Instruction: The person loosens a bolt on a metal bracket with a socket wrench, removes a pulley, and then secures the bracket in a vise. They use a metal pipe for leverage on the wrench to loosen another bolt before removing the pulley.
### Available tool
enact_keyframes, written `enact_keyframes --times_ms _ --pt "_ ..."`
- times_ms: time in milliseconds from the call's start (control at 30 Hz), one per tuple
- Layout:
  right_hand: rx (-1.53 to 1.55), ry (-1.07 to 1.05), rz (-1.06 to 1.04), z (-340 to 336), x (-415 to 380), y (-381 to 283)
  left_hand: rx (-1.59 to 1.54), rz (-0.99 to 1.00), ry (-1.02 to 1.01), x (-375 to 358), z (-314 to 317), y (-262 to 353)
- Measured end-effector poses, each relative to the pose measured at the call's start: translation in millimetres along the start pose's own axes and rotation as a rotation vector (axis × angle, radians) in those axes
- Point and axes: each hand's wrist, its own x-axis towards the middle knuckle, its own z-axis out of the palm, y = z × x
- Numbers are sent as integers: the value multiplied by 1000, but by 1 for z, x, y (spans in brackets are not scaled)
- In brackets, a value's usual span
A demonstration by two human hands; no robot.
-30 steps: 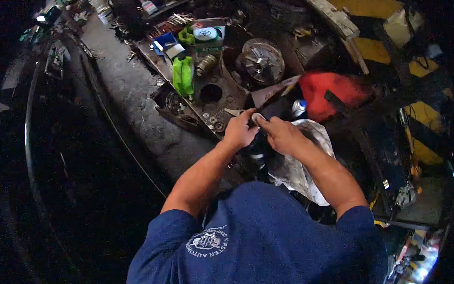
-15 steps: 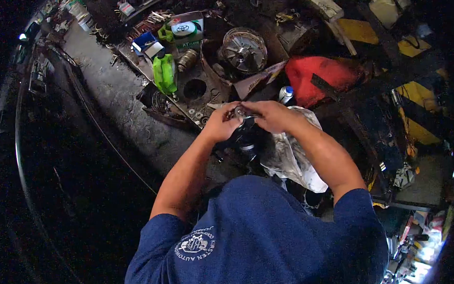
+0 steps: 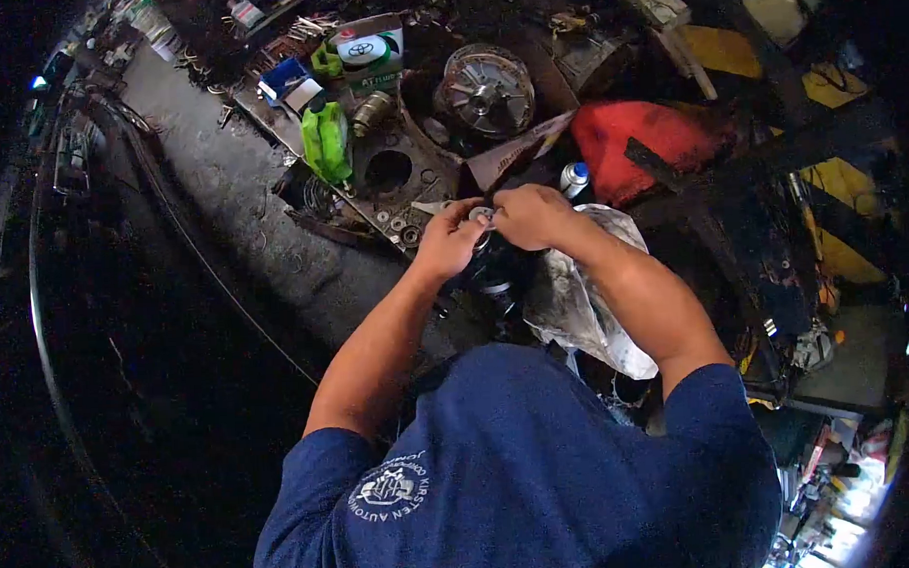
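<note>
Just in front of my body, my left hand [image 3: 445,249] and my right hand [image 3: 534,219] meet at a small ring-shaped metal part [image 3: 481,214]. My left thumb presses on its near side, while my right fingertips pinch it from the right. Its exact kind is too small to make out. Directly below stands a dark upright mechanical part [image 3: 492,278] with a lighter band, partly hidden by my hands. Several metal rings [image 3: 398,224] lie on the dirty metal bench [image 3: 425,155] left of my left hand.
On the bench are a bright green bottle [image 3: 326,143], an AT fluid container [image 3: 371,57], a ribbed metal cylinder [image 3: 372,112] and a large round finned housing [image 3: 486,91]. A blue-capped can [image 3: 574,179], red cloth [image 3: 645,147] and stained white sheet [image 3: 585,304] lie to the right.
My right fingers have curled in closer over the small metal part, and its round face now shows. Both hands have shifted slightly; the view has moved a little.
</note>
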Motion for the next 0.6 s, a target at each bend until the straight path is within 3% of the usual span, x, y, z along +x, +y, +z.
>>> enact_keyframes --times_ms 200,300,400,467,500,533,600 --pt "146 -83 -173 -1 28 39 30 36 -12 7 3 -5" --pt "110 -128 -140 -12 -2 63 -145 1 -14 7 0 -16" --pt "114 -239 -108 0 -26 87 -64 -68 4 5 0 -8" --pt "392 -200 -24 15 -54 78 -71 -5 -7 6 2 -11" --pt "336 -17 -111 31 -56 76 -62 27 -1 5 3 -7" --pt "342 -15 -100 41 -63 77 -52 62 4 4 4 -4" --pt "407 113 49 45 -73 60 29 -14 -35 3 0 0"
